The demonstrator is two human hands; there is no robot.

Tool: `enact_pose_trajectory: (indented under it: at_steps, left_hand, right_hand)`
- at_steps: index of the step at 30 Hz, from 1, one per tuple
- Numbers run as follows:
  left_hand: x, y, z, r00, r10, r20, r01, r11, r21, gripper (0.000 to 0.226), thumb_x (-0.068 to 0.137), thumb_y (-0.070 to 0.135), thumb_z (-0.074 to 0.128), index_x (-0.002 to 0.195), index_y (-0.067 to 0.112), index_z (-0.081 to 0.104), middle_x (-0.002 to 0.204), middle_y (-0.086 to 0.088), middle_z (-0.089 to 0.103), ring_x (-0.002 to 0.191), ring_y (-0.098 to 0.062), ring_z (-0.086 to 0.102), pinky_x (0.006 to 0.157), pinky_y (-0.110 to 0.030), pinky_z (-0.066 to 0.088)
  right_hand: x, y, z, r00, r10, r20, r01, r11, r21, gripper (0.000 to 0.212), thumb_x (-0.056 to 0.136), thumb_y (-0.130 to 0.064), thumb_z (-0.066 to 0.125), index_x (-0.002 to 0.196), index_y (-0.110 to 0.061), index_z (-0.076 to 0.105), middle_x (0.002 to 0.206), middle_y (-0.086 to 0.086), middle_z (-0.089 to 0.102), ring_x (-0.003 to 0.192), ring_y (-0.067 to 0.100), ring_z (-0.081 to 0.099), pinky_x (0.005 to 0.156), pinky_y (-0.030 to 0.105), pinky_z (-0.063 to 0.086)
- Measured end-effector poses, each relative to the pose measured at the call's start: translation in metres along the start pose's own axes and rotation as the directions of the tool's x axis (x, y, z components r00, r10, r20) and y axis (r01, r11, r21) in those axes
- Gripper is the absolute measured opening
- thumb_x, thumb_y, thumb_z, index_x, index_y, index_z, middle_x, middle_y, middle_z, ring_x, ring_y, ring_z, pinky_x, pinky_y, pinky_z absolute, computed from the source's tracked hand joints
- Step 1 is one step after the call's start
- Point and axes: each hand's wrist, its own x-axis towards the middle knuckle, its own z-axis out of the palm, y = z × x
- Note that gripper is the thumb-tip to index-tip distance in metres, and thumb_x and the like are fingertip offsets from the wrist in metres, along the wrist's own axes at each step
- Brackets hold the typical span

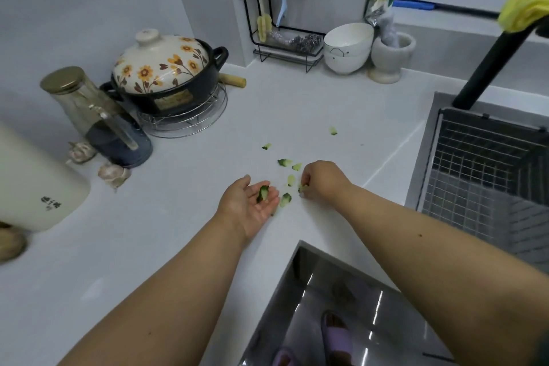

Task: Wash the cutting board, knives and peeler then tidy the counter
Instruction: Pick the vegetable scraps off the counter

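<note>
Several green cucumber peel scraps (285,162) lie scattered on the white counter (178,217). My left hand (252,202) rests palm up on the counter with one peel scrap (262,193) lying in its cupped palm. My right hand (319,180) is just to the right, fingers pinched on a small green scrap (302,187) at the counter surface. Another scrap (285,200) lies between the two hands. No cutting board, knife or peeler is visible.
A flowered clay pot (166,74) on a wire trivet, a glass jar (89,110), garlic bulbs (114,174) and a white canister (32,187) stand left. A black rack (285,18), white bowls (347,47) and a mortar (389,56) stand at the back. The sink with wire basket (481,163) is right.
</note>
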Motion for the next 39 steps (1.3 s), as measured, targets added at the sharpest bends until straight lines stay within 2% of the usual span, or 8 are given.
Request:
enact_pose_trajectory:
  at_steps: [3, 8, 14, 18, 22, 26, 35, 39]
  left_hand:
    - [0.003, 0.001, 0.004, 1.0, 0.009, -0.021, -0.009, 1.0, -0.005, 0.04, 0.1, 0.031, 0.043, 0.096, -0.005, 0.061, 0.093, -0.018, 0.06, 0.077, -0.024, 0.062, 0.073, -0.036, 0.056]
    - [0.01, 0.003, 0.016, 0.998, 0.019, -0.067, -0.016, 0.998, 0.054, 0.038, 0.101, 0.029, 0.041, 0.099, -0.004, 0.06, 0.099, -0.018, 0.057, 0.081, -0.025, 0.061, 0.069, -0.037, 0.054]
    - [0.013, 0.004, 0.034, 0.998, -0.051, 0.033, 0.054, 0.994, -0.097, 0.038, 0.103, 0.029, 0.038, 0.114, -0.004, 0.054, 0.105, -0.017, 0.057, 0.089, -0.028, 0.061, 0.08, -0.04, 0.051]
    - [0.015, 0.011, 0.032, 0.999, -0.047, 0.013, 0.048, 0.994, -0.102, 0.044, 0.103, 0.031, 0.037, 0.102, -0.006, 0.061, 0.103, -0.019, 0.057, 0.087, -0.026, 0.061, 0.072, -0.038, 0.053]
    - [0.017, 0.018, 0.023, 0.999, -0.018, -0.048, 0.012, 0.993, -0.121, 0.045, 0.102, 0.032, 0.038, 0.098, -0.005, 0.062, 0.096, -0.018, 0.059, 0.084, -0.026, 0.062, 0.068, -0.036, 0.053]
    - [0.02, 0.022, 0.018, 0.997, -0.008, -0.082, -0.004, 0.99, -0.143, 0.043, 0.102, 0.031, 0.038, 0.098, -0.005, 0.061, 0.091, -0.017, 0.058, 0.079, -0.025, 0.062, 0.07, -0.036, 0.053]
    - [0.026, 0.02, 0.016, 0.992, -0.005, -0.125, -0.009, 0.994, -0.113, 0.041, 0.103, 0.03, 0.038, 0.095, -0.005, 0.06, 0.087, -0.016, 0.057, 0.077, -0.024, 0.061, 0.078, -0.036, 0.052]
    - [0.027, 0.018, 0.019, 0.991, -0.006, -0.131, -0.001, 0.999, -0.053, 0.041, 0.103, 0.029, 0.039, 0.098, -0.005, 0.059, 0.09, -0.018, 0.057, 0.081, -0.026, 0.061, 0.08, -0.037, 0.051]
  right_hand:
    - [0.0, -0.002, -0.001, 0.997, -0.052, 0.061, 0.052, 0.999, -0.01, 0.014, 0.081, -0.008, 0.066, 0.092, 0.0, 0.07, 0.094, 0.01, 0.069, 0.092, 0.026, 0.064, 0.078, 0.028, 0.05]
    - [0.004, -0.006, -0.03, 0.996, -0.08, -0.034, 0.086, 0.95, 0.301, 0.02, 0.079, 0.002, 0.062, 0.07, -0.016, 0.062, 0.066, -0.004, 0.058, 0.056, 0.015, 0.059, 0.062, 0.026, 0.052]
    - [0.005, -0.04, -0.06, 0.889, -0.419, 0.185, 0.382, 0.901, 0.206, 0.034, 0.081, 0.008, 0.056, 0.103, -0.012, 0.072, 0.096, -0.002, 0.071, 0.083, 0.003, 0.062, 0.08, 0.016, 0.05]
    - [0.029, -0.02, -0.066, 0.962, -0.273, 0.005, 0.256, 0.906, 0.338, 0.021, 0.083, -0.002, 0.067, 0.102, -0.009, 0.073, 0.095, 0.002, 0.071, 0.085, 0.009, 0.063, 0.069, 0.012, 0.049]
    - [0.044, 0.004, -0.039, 0.998, -0.052, 0.026, 0.053, 0.998, -0.025, 0.042, 0.073, -0.028, 0.079, 0.109, -0.012, 0.066, 0.111, 0.003, 0.062, 0.101, 0.019, 0.059, 0.078, 0.023, 0.043]
    - [0.041, -0.004, -0.014, 0.997, -0.07, 0.027, 0.071, 0.996, -0.051, 0.066, 0.062, -0.042, 0.085, 0.112, -0.01, 0.058, 0.11, 0.006, 0.052, 0.102, 0.023, 0.055, 0.084, 0.031, 0.047]
    - [0.045, -0.013, -0.003, 0.983, -0.167, 0.081, 0.172, 0.984, -0.055, 0.007, 0.079, -0.01, 0.066, 0.086, -0.01, 0.068, 0.099, 0.007, 0.068, 0.094, 0.022, 0.062, 0.069, 0.025, 0.043]
    - [0.041, -0.02, -0.02, 0.981, -0.195, 0.0, 0.193, 0.971, 0.14, 0.008, 0.08, -0.005, 0.059, 0.083, -0.006, 0.067, 0.079, 0.005, 0.064, 0.075, 0.022, 0.062, 0.065, 0.027, 0.047]
